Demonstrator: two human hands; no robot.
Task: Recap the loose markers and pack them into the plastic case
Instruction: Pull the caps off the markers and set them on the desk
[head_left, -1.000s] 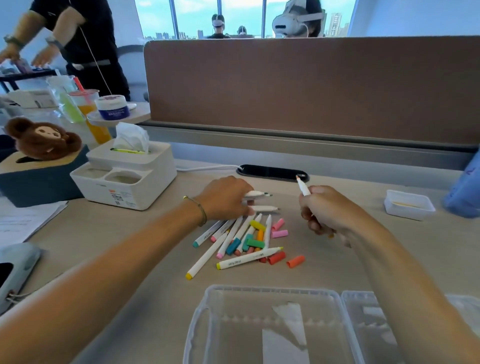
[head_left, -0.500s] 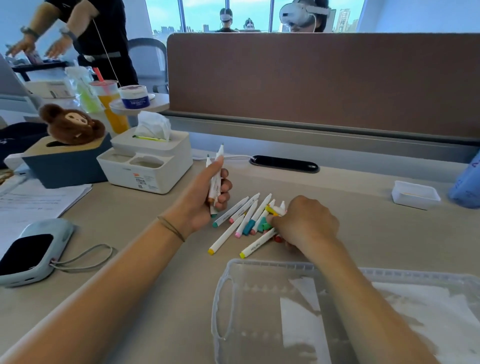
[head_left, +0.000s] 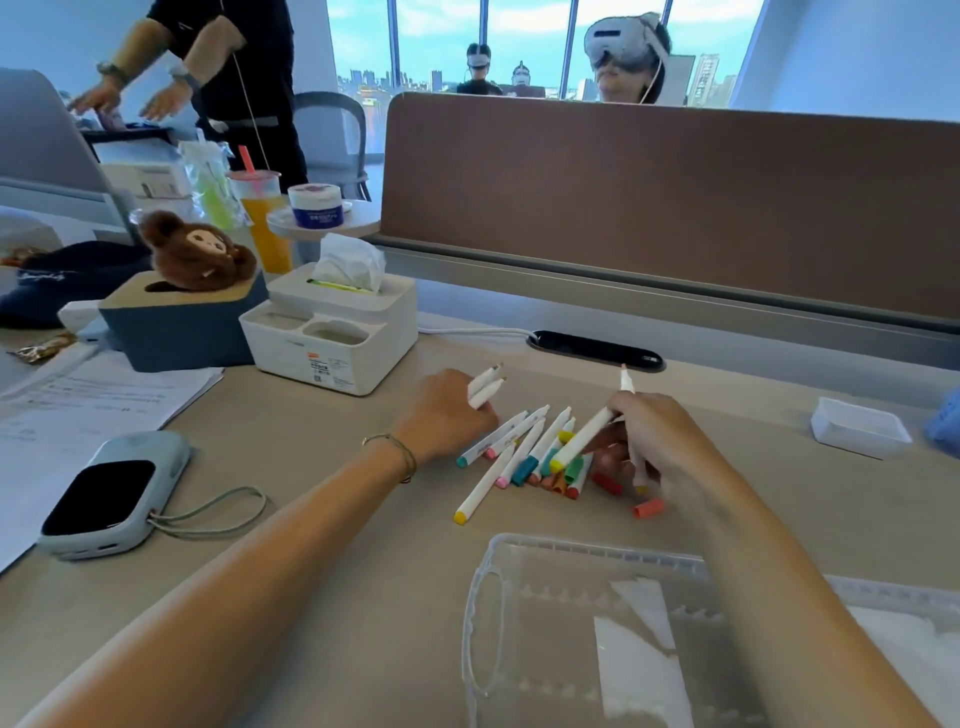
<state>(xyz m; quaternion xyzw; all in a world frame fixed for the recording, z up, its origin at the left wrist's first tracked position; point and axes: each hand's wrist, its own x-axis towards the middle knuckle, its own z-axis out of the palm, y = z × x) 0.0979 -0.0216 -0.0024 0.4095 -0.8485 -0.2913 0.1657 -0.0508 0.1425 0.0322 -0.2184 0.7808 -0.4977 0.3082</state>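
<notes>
A person sorts a heap of loose markers (head_left: 524, 447) on a beige surface (head_left: 322, 478), with the clear plastic case (head_left: 571, 623) lying open and unfilled just in front of them. The left hand (head_left: 447, 415) curls its fingers (head_left: 485, 410) round two uncapped white markers (head_left: 484, 387), tips pointing away. The right hand (head_left: 660, 441) pinches a single uncapped marker (head_left: 597, 431), its yellow end dipping toward the heap and its bare tip raised.

The risks appear modest but real. With both hands full, seating a cap could be awkward, and an exposed tip may mark skin or the surface. Colours may be mismatched, since several loose caps (head_left: 561, 480) lie half buried under the barrels. The stray orange cap (head_left: 648, 508) beside the right wrist could be knocked and roll off.
</notes>
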